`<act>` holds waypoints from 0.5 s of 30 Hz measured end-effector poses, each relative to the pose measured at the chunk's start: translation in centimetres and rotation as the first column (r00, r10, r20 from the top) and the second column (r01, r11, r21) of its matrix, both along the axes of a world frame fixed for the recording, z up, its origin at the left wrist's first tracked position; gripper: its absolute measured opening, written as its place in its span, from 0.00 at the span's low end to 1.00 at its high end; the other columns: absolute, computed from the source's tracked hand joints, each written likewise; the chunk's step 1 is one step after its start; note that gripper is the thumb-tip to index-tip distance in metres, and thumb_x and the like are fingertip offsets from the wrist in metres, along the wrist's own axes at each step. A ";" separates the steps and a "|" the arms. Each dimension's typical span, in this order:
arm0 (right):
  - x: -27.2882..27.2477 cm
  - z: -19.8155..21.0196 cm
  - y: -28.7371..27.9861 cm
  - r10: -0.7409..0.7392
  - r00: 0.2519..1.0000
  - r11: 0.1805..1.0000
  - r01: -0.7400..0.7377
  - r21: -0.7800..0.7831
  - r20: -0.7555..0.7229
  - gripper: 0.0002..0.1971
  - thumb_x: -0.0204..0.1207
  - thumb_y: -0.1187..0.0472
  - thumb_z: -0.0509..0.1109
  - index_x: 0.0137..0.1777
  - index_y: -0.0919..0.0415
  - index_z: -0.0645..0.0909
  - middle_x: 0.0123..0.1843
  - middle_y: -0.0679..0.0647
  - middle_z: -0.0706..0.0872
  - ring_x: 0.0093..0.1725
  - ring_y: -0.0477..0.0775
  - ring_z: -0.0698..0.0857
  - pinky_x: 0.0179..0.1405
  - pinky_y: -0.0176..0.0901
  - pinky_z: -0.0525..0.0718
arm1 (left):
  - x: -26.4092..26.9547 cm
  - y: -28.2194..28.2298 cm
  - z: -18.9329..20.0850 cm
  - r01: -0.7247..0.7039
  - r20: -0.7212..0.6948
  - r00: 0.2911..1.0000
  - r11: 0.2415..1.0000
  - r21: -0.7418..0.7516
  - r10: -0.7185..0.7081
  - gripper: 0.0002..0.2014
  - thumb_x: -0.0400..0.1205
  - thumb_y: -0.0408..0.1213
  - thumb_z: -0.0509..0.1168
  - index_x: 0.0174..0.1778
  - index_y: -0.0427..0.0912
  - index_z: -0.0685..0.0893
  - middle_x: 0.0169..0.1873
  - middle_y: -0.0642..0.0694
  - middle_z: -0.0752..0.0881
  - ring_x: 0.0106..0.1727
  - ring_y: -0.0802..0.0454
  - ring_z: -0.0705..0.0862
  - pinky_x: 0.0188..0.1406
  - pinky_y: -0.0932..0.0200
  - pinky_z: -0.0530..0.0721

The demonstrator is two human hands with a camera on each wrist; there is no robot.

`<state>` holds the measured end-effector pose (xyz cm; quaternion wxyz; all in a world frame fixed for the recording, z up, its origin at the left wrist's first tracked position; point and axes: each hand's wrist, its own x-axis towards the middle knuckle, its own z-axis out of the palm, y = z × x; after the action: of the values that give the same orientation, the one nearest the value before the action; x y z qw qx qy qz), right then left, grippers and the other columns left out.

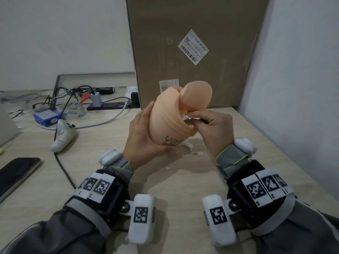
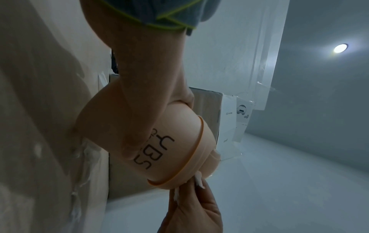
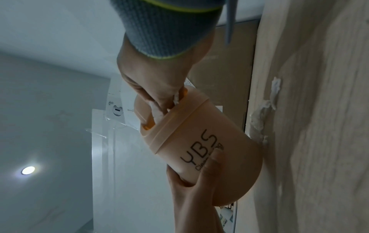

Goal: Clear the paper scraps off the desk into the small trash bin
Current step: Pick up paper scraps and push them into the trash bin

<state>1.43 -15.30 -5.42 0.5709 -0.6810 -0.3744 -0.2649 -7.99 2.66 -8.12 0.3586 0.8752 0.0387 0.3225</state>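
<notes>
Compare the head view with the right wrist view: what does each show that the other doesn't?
Only the head view shows the phone, the cable clutter and the shipping label on the cardboard box.

Only the right wrist view shows a ceiling light and the "Clean" lettering under YBS.

Both show the left hand gripping the tilted peach trash bin, the right hand pushing white paper scraps into its opening, and loose scraps on the desk.

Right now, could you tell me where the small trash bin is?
In the head view, the small trash bin is held tilted above mid-desk by the left hand, beside the right hand.
</notes>
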 end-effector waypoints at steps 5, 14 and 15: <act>-0.3 0.3 -0.2 0.065 0.998 0.987 -0.065 -0.145 -0.004 0.17 0.66 0.76 0.66 0.51 0.64 0.89 0.44 0.49 0.89 0.48 0.36 0.82 0.48 0.17 0.77 | -0.1 -0.2 0.1 0.005 0.002 1.000 1.000 -0.003 -0.005 0.61 0.52 0.67 0.72 0.84 0.63 0.56 0.78 0.49 0.68 0.73 0.58 0.63 0.78 0.49 0.66; -0.4 0.9 -0.9 -0.006 0.994 0.918 0.048 -0.394 0.106 0.18 0.73 0.47 0.60 0.54 0.56 0.84 0.39 0.55 0.90 0.40 0.61 0.87 0.35 0.45 0.76 | 0.1 -0.1 0.0 0.016 0.006 1.000 0.999 0.034 -0.016 0.60 0.53 0.66 0.72 0.83 0.64 0.56 0.81 0.45 0.68 0.72 0.62 0.61 0.77 0.52 0.62; -0.4 1.0 -0.9 -0.041 0.995 0.925 0.073 -0.372 0.092 0.15 0.73 0.47 0.63 0.50 0.55 0.83 0.37 0.54 0.90 0.40 0.61 0.87 0.35 0.46 0.78 | 0.1 -0.1 0.1 0.015 0.009 1.000 0.999 0.033 -0.015 0.60 0.52 0.66 0.72 0.83 0.64 0.56 0.81 0.45 0.69 0.71 0.63 0.61 0.76 0.53 0.62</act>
<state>1.03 -16.16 -4.39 0.4064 -0.7766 -0.4214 -0.2328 -7.91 2.55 -8.04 0.3467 0.8797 0.0252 0.3244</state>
